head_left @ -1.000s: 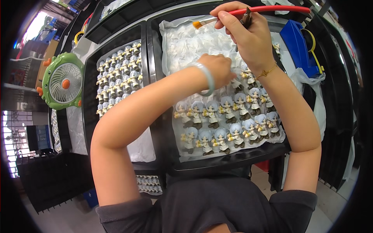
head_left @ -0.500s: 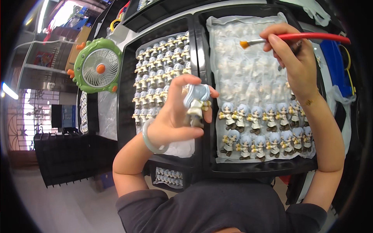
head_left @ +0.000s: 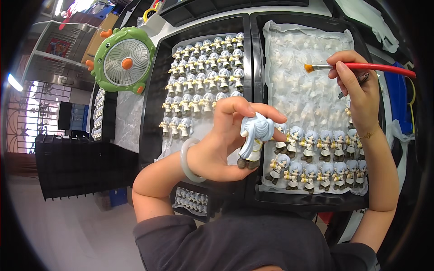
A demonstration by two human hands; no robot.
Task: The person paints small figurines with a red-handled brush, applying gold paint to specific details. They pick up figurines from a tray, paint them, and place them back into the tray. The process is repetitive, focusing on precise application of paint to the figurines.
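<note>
Between the thumb and fingertips of my left hand (head_left: 210, 151) is a small figurine (head_left: 254, 140) with pale blue hair, a white outfit and dark brown boots. The back of its head faces me, and it is held upright above the gap between two black trays. My right hand (head_left: 361, 97) grips a paintbrush (head_left: 389, 70) with a red handle, a silver ferrule and orange-brown bristles. These bristles point left, apart from the figurine, over the right tray (head_left: 257, 81). A thin dark metal tool (head_left: 363, 77) also shows among my right fingers; its kind is unclear.
Rows of similar figurines (head_left: 324, 143) lie on the right tray's white wrapped padding (head_left: 298, 90). More rows fill the left tray (head_left: 156, 104). A green animal-shaped fan (head_left: 127, 63) stands at the far left, above a black crate (head_left: 77, 167). A blue object (head_left: 401, 97) sits at the right edge.
The figurine has turned in my left fingers, now showing the back of its hair. My left hand has shifted right and slightly down. The whole view has moved; the brush stays in my right hand.
</note>
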